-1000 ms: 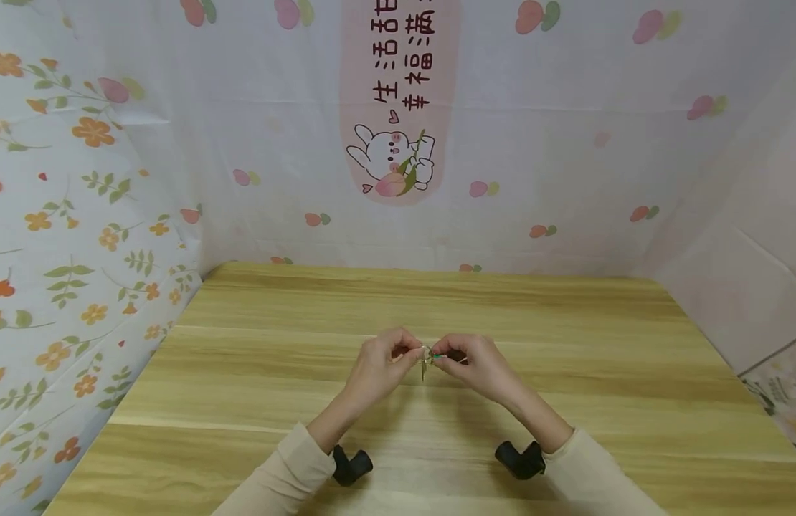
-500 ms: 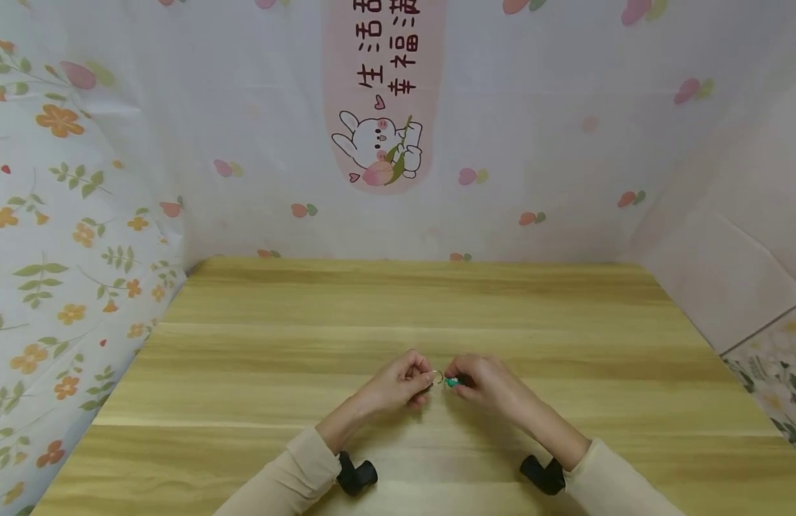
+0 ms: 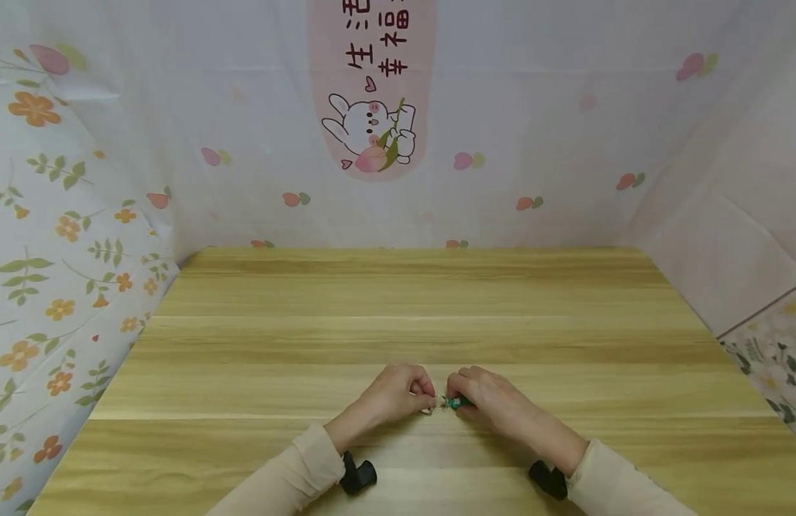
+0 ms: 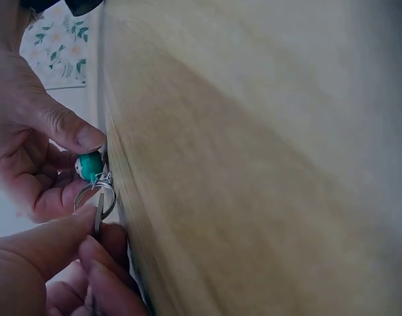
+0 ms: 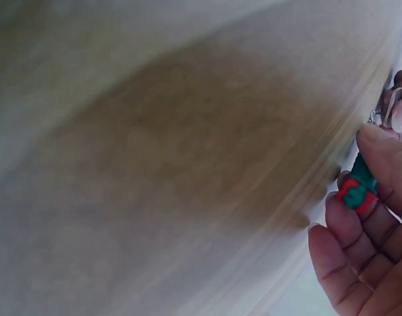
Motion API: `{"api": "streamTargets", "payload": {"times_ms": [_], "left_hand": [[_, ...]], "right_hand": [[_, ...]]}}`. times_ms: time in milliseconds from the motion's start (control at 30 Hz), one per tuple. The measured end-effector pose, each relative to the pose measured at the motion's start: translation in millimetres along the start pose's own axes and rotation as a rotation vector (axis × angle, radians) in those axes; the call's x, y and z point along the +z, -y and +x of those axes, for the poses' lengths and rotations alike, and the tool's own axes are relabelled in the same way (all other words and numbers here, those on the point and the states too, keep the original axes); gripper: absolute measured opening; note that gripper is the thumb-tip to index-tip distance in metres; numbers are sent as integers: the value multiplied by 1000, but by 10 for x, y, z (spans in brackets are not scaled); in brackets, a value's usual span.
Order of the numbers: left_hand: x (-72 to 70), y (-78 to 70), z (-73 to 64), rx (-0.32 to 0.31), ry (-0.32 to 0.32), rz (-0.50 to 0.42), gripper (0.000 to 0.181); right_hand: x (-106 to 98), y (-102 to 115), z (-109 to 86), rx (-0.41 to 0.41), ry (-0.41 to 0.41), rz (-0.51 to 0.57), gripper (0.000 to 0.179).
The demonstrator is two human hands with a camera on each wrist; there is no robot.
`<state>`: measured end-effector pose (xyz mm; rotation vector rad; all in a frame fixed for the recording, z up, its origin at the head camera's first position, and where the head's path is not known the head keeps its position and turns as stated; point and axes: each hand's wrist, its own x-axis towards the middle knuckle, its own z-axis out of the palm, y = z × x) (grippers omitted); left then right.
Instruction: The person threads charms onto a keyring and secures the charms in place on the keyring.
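Observation:
Just in front of the body, my two hands meet over the wooden table, joined by a small keychain. My left hand (image 3: 394,392) pinches a flat metal key (image 4: 99,216) between thumb and forefinger. The key passes through a silver split ring (image 4: 113,203), which stands out beyond the fingertips. On the ring's far side hangs a green and red figure charm (image 5: 359,187), with a short chain (image 5: 372,117) at its top. My right hand (image 3: 495,405) grips this charm between thumb and fingers, the other fingers curled beneath. Most of the key is hidden by the left fingers.
The wood-grain table (image 3: 398,308) reaches back to a white printed curtain (image 3: 501,208). Another flowered curtain (image 3: 62,308) hangs at the left edge. Black wrist-worn devices (image 3: 358,476) sit below both wrists, close above the tabletop.
Both hands have come lower and nearer the body, as the view tilts slightly. The key, which hung down a second ago, is now between the left fingers. The right hand keeps hold of the charm.

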<state>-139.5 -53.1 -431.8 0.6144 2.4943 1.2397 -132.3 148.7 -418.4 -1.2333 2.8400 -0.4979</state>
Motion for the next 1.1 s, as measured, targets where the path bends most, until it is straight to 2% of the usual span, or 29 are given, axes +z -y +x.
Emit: {"api": "streamTargets", "payload": {"times_ms": [167, 267, 633, 867, 1100], "left_hand": [[-11, 6, -18, -10, -34, 117, 8], [-17, 5, -38, -19, -53, 148, 9], [-48, 19, -125, -52, -67, 211, 10], [-82, 36, -146, -51, -64, 200, 12], [-120, 45, -171, -69, -68, 233, 15]], "right_hand": [[10, -23, -12, 16, 1, 22, 23], [17, -43, -15, 31, 9, 41, 23], [17, -4, -32, 65, 30, 78, 22], [21, -10, -21, 74, 35, 82, 22], [0, -11, -4, 68, 48, 78, 23]]}}
